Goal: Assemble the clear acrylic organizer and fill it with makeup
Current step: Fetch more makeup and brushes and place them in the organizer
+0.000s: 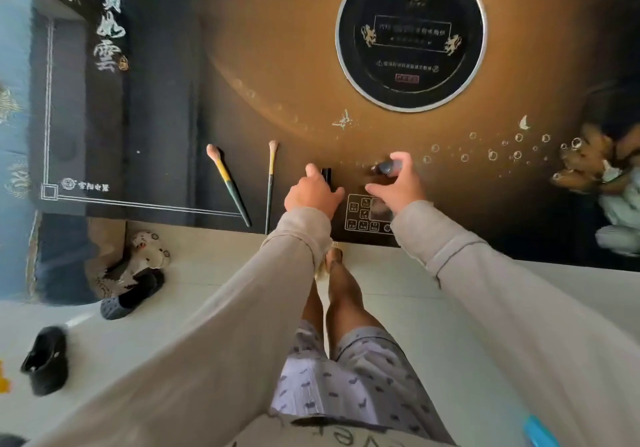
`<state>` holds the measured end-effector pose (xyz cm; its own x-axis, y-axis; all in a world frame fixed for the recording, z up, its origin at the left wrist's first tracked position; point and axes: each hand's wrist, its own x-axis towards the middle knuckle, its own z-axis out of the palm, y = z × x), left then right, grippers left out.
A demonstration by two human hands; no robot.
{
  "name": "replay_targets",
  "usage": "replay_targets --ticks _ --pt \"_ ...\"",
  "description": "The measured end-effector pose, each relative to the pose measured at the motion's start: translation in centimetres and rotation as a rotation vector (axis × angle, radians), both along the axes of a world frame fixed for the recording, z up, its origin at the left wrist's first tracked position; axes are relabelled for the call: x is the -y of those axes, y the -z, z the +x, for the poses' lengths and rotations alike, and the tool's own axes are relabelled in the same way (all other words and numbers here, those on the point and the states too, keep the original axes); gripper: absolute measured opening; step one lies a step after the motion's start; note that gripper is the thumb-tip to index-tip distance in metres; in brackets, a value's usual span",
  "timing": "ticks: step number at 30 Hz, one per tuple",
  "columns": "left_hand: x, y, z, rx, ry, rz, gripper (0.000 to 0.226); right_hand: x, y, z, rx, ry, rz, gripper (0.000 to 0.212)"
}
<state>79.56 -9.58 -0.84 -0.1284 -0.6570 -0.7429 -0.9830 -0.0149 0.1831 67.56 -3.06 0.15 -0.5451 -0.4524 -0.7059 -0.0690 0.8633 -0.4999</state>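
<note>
From the head view, both sleeves reach out over the dark table (277,65); the right hand (398,183) has its fingers curled round a small grey bottle (386,168), just above the printed control panel (360,214); the left hand (313,195) is bunched beside a little black tube (326,173), touching or nearly so; whether it grips it, I cannot tell; motion blur smears both.

The acrylic organizer itself I cannot make out anywhere here, so this looks like gathering the makeup; the assembly seems not yet begun.

To do it well: a firm pinch low on each small piece; lift straight up and keep the tube upright; carry both clear of the touch panel so nothing gets pressed; then go for the brushes by their handles, not the bristles.

The count: two makeup brushes, one slanted (227,183) and one nearly straight (270,183), lying apart, left of the hands; one black tube; one grey bottle; one round hob plate (410,36) further back.
</note>
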Motion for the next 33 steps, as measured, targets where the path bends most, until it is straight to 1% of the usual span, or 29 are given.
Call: replay_targets --ticks 2,3,6,8,11,13,15,18,20,22,24,27,29,32,33 --pt "0.1 0.5 -0.4 0.018 0.047 -0.051 0.037 0.8 0.4 0.1 -0.023 -0.033 -0.048 0.061" --pt "0.1 0.8 -0.4 0.021 0.062 -0.073 0.03 1.0 0.6 0.1 -0.038 -0.051 -0.063 0.056" --pt "0.2 1.2 -0.3 0.005 0.082 -0.114 0.022 1.4 1.0 0.2 -0.107 -0.1 -0.092 0.027" --pt "0.4 0.9 0.0 0.0 0.11 -0.098 0.022 1.2 1.1 0.3 -0.11 -0.113 -0.09 0.017" --pt "0.7 0.2 1.0 -0.039 0.155 0.002 0.026 -0.4 0.6 0.5 -0.042 -0.083 -0.059 0.017" --pt "0.7 -0.6 2.2 -0.085 0.141 0.095 0.03 -2.1 -0.2 0.8 0.047 -0.04 -0.015 0.017" --pt "0.4 -1.7 3.9 -0.117 0.104 0.164 0.033 -4.3 -1.1 1.3 0.095 -0.018 0.038 0.017" --pt "-0.6 -3.4 7.4 -0.118 0.112 0.191 0.033 -7.6 -2.5 2.2 0.066 -0.021 0.1 0.019" --pt "-1.4 -4.4 10.1 -0.093 0.104 0.183 0.03 -9.8 -3.5 2.9 0.032 -0.027 0.149 0.02" --pt "-2.3 -5.2 12.6 -0.067 0.074 0.19 0.032 -11.8 -4.5 3.5 0.021 -0.013 0.19 0.022" --pt "-3.2 -5.9 14.8 -0.035 0.066 0.201 0.035 -13.6 -5.4 4.0 0.022 0.035 0.206 0.022" --pt "-4.3 -6.6 17.5 0.035 0.141 0.236 0.035 -15.9 -6.3 4.7 0.013 0.125 0.199 0.015" --pt "-4.6 -7.1 18.4 0.06 0.195 0.261 0.033 -17.3 -6.7 5.3 0.043 0.213 0.17 0.007" --pt "-4.2 -7.5 18.4 0.069 0.272 0.245 0.014 -19.4 -6.7 6.2 0.07 0.313 0.148 0.01" --pt "-3.9 -7.7 18.1 0.072 0.295 0.232 0.012 -20.1 -6.6 6.6 0.075 0.332 0.149 0.01"
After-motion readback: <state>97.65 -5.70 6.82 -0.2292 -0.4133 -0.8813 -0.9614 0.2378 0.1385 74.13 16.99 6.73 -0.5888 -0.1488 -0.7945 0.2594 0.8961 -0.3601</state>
